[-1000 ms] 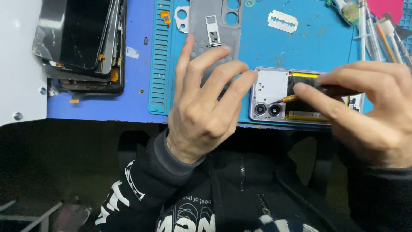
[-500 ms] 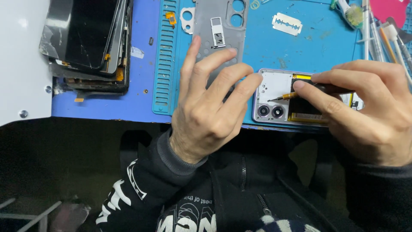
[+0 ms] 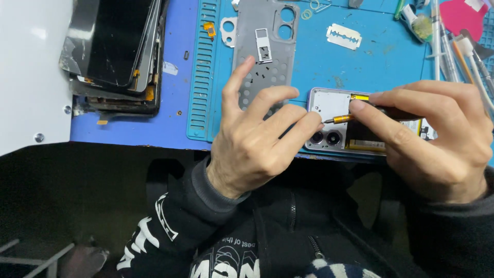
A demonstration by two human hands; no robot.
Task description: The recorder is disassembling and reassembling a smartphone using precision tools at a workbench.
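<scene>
An opened phone lies face down on the blue mat, its white inner plate and two camera lenses showing. My left hand rests at the phone's left end, fingertips touching its edge. My right hand covers the phone's right part and grips a small screwdriver with a gold tip, pointed left onto the white plate. A grey phone back cover lies above my left hand with a small metal tray on it.
A stack of broken phone screens sits at the upper left beside a white surface. A razor blade lies on the mat. Syringes, tweezers and a pink pick crowd the upper right. The table's front edge runs below my hands.
The view has shifted slightly, so everything sits a little lower in frame. Both hands stay on the phone, the screwdriver tip still on the white plate.
</scene>
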